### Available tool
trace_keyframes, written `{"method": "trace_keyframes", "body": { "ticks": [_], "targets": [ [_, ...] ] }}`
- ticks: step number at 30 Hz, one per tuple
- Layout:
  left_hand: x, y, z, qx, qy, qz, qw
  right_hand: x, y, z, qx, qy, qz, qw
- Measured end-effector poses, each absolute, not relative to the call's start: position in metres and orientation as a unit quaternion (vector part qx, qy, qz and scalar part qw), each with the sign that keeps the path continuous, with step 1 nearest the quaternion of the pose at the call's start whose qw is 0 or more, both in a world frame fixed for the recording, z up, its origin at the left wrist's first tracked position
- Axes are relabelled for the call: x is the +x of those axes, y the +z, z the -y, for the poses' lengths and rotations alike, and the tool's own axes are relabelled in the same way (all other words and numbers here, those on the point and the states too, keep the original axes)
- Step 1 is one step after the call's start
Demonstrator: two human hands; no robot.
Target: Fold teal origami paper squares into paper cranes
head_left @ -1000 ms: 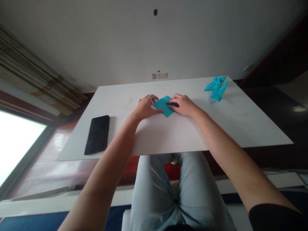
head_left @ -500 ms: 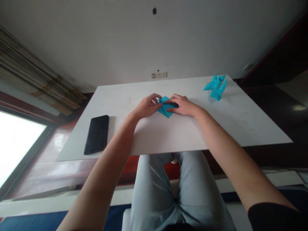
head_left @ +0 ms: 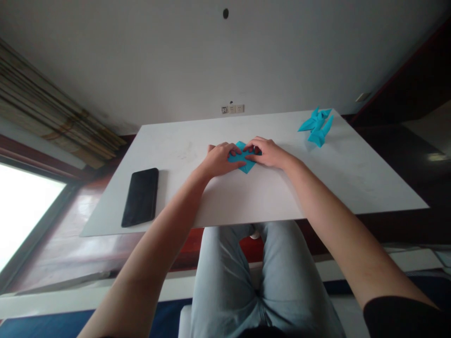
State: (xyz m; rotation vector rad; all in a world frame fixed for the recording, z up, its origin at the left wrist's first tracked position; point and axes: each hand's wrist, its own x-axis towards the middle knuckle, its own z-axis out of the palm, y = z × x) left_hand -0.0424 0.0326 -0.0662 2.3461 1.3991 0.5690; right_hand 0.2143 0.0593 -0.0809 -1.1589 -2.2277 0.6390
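Observation:
A folded piece of blue origami paper (head_left: 247, 165) lies on the white table, its corners pointing toward and away from me. My left hand (head_left: 221, 159) is closed over its left side, with the thumb along the near part and the fingertips on top. On the right side, my right hand (head_left: 267, 152) grips the paper between thumb and curled fingers. Both sets of fingertips nearly meet at the middle of the paper and cover much of it.
Finished-looking blue origami figures (head_left: 317, 126) stand at the table's far right. A black tablet or large phone (head_left: 141, 197) lies near the left edge. The white table (head_left: 246, 202) ends just above my legs, and a wall with sockets (head_left: 232, 109) rises behind it.
My left hand has slid right, farther over the paper, and its thumb has moved to the paper's near middle. My right hand stays almost in place.

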Motion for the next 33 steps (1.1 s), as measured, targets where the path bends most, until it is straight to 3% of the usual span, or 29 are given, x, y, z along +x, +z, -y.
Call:
{"method": "trace_keyframes", "body": {
  "ticks": [16,27,33],
  "targets": [
    [-0.041,-0.064,-0.025,0.820,0.146,-0.526,0.171,0.219,-0.082,-0.059,-0.542,0.139,0.807,0.187],
    [-0.045,-0.076,-0.039,0.764,0.230,-0.578,0.172,0.214,-0.084,-0.062,-0.530,0.195,0.780,0.269],
    [-0.045,-0.072,-0.041,0.765,0.209,-0.580,0.185,0.212,-0.093,-0.069,-0.491,0.304,0.745,0.334]
  ]
}}
